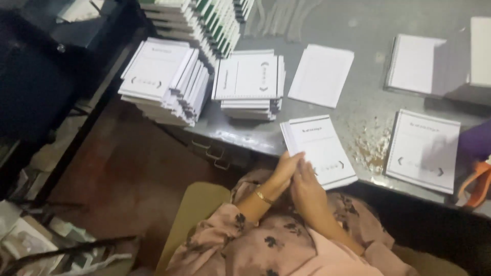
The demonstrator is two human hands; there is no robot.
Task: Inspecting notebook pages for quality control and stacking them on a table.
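A white booklet (321,145) with dark print lies at the near edge of the grey metal table (358,107), its near corner overhanging the edge. My left hand (283,173), with a gold bracelet on the wrist, has its fingers on the booklet's near left corner. My right hand (307,189) presses against the left one, fingers at the same edge. Both hands grip that corner. Pink floral sleeves cover my arms below.
Stacks of similar booklets (162,82) (250,84) stand at the table's left, with a taller pile (204,25) behind. A loose white sheet (321,75), more booklets (422,149) (414,64), paper scraps (373,145) and an orange-handled tool (476,185) lie to the right. The floor is reddish at left.
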